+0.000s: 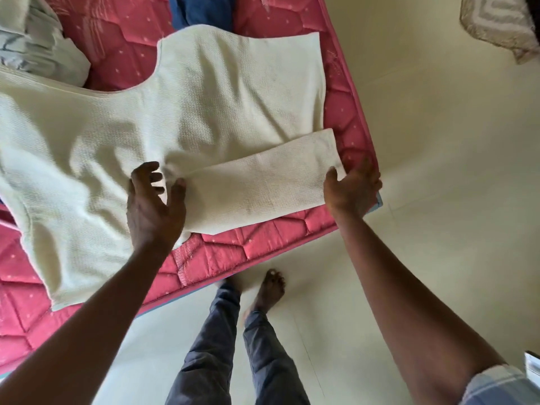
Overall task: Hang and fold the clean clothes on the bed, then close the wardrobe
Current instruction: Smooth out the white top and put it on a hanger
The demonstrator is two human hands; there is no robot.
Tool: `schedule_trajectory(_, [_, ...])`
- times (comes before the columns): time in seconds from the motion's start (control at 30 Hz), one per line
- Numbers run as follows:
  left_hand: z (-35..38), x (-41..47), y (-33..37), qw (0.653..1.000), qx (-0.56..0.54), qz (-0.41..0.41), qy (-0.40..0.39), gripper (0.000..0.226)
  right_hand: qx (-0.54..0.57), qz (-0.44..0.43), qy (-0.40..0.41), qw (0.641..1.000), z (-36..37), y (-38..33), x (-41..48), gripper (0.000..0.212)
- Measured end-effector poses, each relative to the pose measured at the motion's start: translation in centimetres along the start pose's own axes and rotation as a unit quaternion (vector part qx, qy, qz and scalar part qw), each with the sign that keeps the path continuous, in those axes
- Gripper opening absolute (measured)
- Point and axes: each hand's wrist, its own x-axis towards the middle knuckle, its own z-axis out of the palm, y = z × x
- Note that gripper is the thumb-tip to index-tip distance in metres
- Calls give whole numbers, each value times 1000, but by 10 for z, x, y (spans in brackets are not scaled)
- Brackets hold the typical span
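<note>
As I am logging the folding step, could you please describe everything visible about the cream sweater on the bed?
The cream sweater is a ribbed-looking knit, lying flat and slightly wrinkled on the pink quilted mattress, its curved neckline toward the upper left. One sleeve stretches toward the mattress corner; the left hand pinches its base, the right hand grips its cuff.

A cream knitted garment (204, 112) covers most of the pink quilted mattress (263, 244), leaving bare strips at its near and right edges. A crumpled pale grey cloth pile (43, 45) (just beside the garment) and a dark blue cloth (201, 10) crowd the far side; the cream floor (438, 171) lies open rightward.
</note>
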Motion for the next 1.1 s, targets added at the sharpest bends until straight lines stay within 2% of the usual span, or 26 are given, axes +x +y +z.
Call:
schedule_trajectory(0.07, [3,-18,0,998,49,43,-19,65,1,42,-42,998,5,7,1,73])
schedule_trajectory(0.13, [4,-32,1,994,85,46,-61,87,72,44,-80,993,5,10,1,49])
schedule_trajectory(0.2, [3,-40,-5,992,92,13,-91,100,128,33,-34,991,-2,14,4,33])
schedule_trajectory(0.3, [-6,-37,-19,983,122,-13,-134,102,146,55,36,987,-18,22,17,34])
schedule_trajectory(0.47, [-19,-32,-24,965,125,40,-229,101,106,45,-15,993,-14,33,23,29])
schedule_trajectory(0.53, [-18,-29,-27,958,175,15,-227,99,71,58,-14,996,-13,33,22,26])
schedule_trajectory(0.63, [-15,-21,-21,968,218,19,-124,88,-35,33,51,998,-15,18,21,41])
schedule_trajectory(0.7, [-8,-10,-1,976,208,26,-61,80,-13,-45,92,995,-18,-1,31,39])
schedule_trajectory(0.73, [-3,-4,11,979,195,41,-38,74,28,-84,91,992,-18,-12,39,32])
schedule_trajectory(0.8, [12,10,38,980,175,96,-21,57,81,-104,47,990,-17,-32,63,24])
schedule_trajectory(0.9, [47,36,75,965,142,205,-77,37,14,-75,-55,996,-12,-60,96,43])
schedule_trajectory(0.97, [75,48,92,941,166,260,-137,32,-50,-105,-114,987,-4,-72,102,50])
schedule_trajectory(1.03, [104,54,101,917,206,285,-187,30,-69,-134,-146,978,0,-77,107,39])
schedule_trajectory(1.1, [125,53,101,907,227,277,-221,28,10,-106,-160,981,-4,-74,117,33])
